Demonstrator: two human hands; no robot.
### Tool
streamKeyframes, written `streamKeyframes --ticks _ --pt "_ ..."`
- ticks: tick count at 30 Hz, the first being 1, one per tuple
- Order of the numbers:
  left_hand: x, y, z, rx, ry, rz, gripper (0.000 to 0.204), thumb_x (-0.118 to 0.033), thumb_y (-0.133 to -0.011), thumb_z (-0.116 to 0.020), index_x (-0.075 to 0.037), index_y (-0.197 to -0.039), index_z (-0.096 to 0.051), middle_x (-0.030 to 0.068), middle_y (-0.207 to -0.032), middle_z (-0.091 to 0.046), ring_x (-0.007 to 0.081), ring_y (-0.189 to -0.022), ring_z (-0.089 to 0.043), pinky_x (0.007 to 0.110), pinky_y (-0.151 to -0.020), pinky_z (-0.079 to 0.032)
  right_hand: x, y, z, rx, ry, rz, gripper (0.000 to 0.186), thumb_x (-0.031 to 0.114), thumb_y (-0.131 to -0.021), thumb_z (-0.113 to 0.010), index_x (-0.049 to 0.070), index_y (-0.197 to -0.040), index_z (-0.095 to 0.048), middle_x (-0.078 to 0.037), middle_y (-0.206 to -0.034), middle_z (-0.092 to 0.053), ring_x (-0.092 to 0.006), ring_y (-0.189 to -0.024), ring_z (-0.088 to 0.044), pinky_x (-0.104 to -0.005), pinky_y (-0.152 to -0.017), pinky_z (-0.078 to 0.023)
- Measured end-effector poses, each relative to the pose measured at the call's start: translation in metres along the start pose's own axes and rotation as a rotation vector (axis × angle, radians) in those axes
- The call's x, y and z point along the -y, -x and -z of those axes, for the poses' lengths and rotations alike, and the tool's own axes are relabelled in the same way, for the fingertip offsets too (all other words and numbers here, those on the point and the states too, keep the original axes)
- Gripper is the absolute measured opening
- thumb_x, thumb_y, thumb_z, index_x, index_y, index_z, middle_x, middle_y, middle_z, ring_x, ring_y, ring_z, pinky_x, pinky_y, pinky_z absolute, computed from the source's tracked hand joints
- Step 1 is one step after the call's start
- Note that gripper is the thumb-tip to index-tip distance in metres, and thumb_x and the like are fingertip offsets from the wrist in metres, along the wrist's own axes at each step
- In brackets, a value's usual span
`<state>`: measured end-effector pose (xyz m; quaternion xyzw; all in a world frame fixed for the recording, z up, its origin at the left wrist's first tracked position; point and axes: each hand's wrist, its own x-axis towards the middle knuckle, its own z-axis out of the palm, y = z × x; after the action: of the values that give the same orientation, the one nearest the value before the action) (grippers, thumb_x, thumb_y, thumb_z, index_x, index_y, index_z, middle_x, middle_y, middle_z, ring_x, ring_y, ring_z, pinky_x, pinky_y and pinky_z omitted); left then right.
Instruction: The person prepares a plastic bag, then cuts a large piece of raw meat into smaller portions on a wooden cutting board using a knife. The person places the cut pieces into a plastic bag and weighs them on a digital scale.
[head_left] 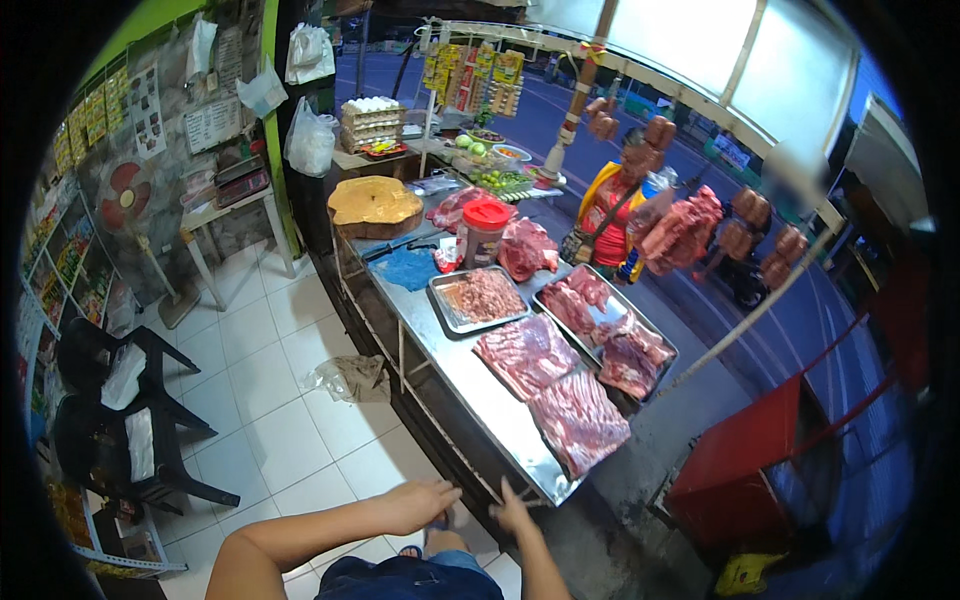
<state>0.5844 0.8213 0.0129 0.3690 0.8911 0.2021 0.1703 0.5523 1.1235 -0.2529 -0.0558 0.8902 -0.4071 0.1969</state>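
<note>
My left hand (420,505) is held in front of my body, its fingers stretched to the right and holding nothing visible. Close by, my right hand (512,510) is beside the near corner of the metal table (440,345), with a finger pointing up and nothing seen in it. Nearest to the hands on that table is a ribbed slab of raw meat (580,420), with a second slab (525,355) behind it. Farther back are a tray of ground meat (485,298), a tray with meat cuts (610,335) and a red-lidded jar (483,235).
A round chopping block (375,205) and a knife (395,247) are at the table's far left. Sausages (745,220) and a meat piece (685,230) hang above the street side, near a person (610,210). Black chairs (130,450) stand left; a crumpled sack (355,380) lies on the floor.
</note>
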Motion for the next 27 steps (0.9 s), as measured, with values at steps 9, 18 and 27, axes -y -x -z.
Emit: streamKeyframes --ticks 9,18,27 --pt "0.235 0.030 0.059 0.042 0.108 0.417 0.048 -0.022 -0.089 -0.066 0.000 -0.130 -0.053 0.0211 -0.112 -0.064 0.0398 -0.109 -0.059 0.046 -0.092 -0.048 0.204 -0.511 0.186 -0.278 -0.174 -0.135 0.096 0.002 -0.084 -0.064 0.031 -0.160 -0.013 -0.009 -0.065 -0.057 -0.0168 -0.048 -0.048 -0.0353 -0.043 -0.039" --pt "0.371 0.094 0.080 -0.056 0.349 0.917 0.039 -0.021 -0.086 -0.070 0.001 -0.117 -0.064 0.0207 -0.111 -0.067 0.0409 -0.105 -0.062 0.046 -0.093 -0.049 0.267 -0.685 0.228 -0.402 -0.450 -0.234 0.066 0.062 -0.094 -0.055 0.000 -0.113 -0.065 -0.012 -0.072 -0.065 -0.0203 -0.051 -0.060 -0.0359 -0.044 -0.046" --pt "0.623 -0.127 0.174 -0.379 0.416 0.468 0.087 -0.031 -0.080 -0.077 0.003 -0.148 -0.035 0.0292 -0.146 -0.042 0.0434 -0.139 -0.036 0.048 -0.115 -0.031 0.316 -0.777 0.208 -0.615 -0.764 -0.495 0.086 0.066 -0.073 -0.074 -0.002 -0.123 -0.057 -0.021 -0.094 -0.067 -0.0380 -0.072 -0.067 -0.0531 -0.060 -0.054"
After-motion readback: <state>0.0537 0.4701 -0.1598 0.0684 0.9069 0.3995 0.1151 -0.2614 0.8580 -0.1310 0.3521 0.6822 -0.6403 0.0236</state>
